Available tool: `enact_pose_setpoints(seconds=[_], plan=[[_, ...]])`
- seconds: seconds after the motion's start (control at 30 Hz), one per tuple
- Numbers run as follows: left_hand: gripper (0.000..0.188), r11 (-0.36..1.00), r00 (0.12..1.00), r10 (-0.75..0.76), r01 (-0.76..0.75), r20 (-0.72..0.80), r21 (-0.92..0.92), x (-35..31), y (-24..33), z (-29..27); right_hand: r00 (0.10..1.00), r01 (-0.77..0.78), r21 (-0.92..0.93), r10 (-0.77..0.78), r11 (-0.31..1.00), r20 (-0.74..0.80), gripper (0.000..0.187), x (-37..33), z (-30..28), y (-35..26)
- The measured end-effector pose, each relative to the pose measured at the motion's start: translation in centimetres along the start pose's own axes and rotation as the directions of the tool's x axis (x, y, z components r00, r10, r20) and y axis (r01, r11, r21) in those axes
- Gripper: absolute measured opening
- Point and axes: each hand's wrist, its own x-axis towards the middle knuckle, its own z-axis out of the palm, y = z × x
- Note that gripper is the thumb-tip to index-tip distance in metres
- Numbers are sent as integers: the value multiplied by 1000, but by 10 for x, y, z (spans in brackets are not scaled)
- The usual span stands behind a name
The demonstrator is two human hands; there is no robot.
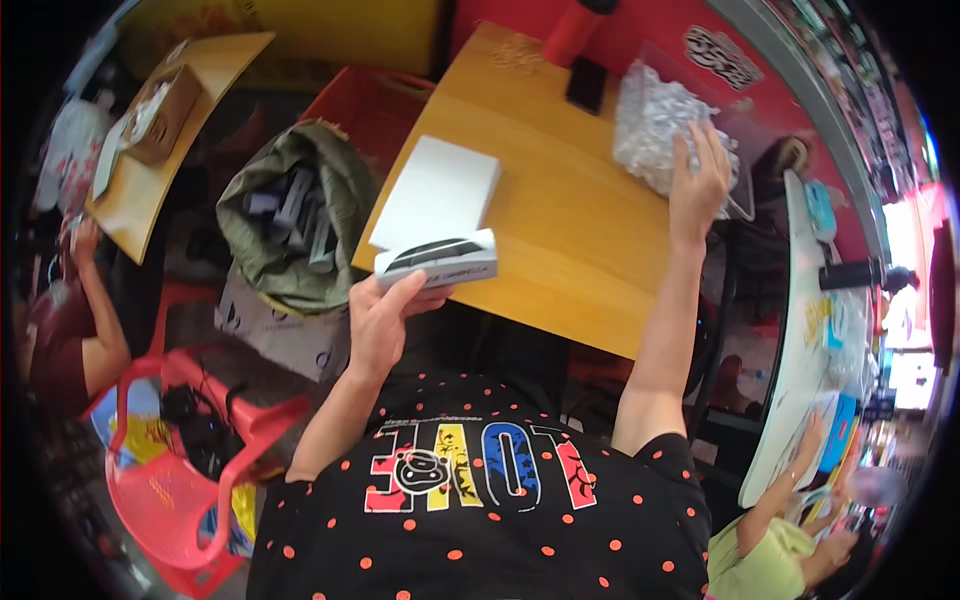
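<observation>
My left hand (pixel 376 328) is closed round a small white-and-grey box (pixel 440 268) with a black picture on it, held over the near left edge of the wooden table (pixel 570 215). Just beyond the box lies a flat white box or stack (pixel 437 190). On the far right of the table, my right hand (pixel 700 180) rests against a clear plastic bag (pixel 650 120) full of small white pieces. Its fingers are stretched out and somewhat apart; I see nothing held in them.
A black phone (pixel 585 85) and a red bottle (pixel 575 35) stand near the bag, with rubber bands (pixel 517 55) at the far edge. Left of the table, a green sack (pixel 345 165) holds several grey boxes. A red chair (pixel 165 500) and other people are at the sides.
</observation>
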Motion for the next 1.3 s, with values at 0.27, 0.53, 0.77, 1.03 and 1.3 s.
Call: enact_pose_setpoints(seconds=[0.27, 0.53, 0.77, 1.03, 1.3], plan=[[30, 990, 997, -69, 71, 18, -118, 14, -3, 1, 795, -574, 667, 126, 474, 594, 13, -93, -42, -146], [29, 998, 998, -36, 39, 49, -59, 9, -4, 3, 669, -743, 632, 216, 218, 712, 11, -111, -34, -157], [28, 1000, 997, -8, 10, 77, -24, 7, -7, 3, 502, -823, 549, 266, -148, 823, 11, -121, -25, -154], [26, 999, 998, 14, -17, 63, 48, 9, -17, -2, 261, -862, 276, 95, -425, 961, 23, -111, -33, -166], [23, 995, 996, 53, -59, 67, 86, 9, -20, 9, 364, -854, 401, 168, -331, 916, 22, -128, -20, -179]])
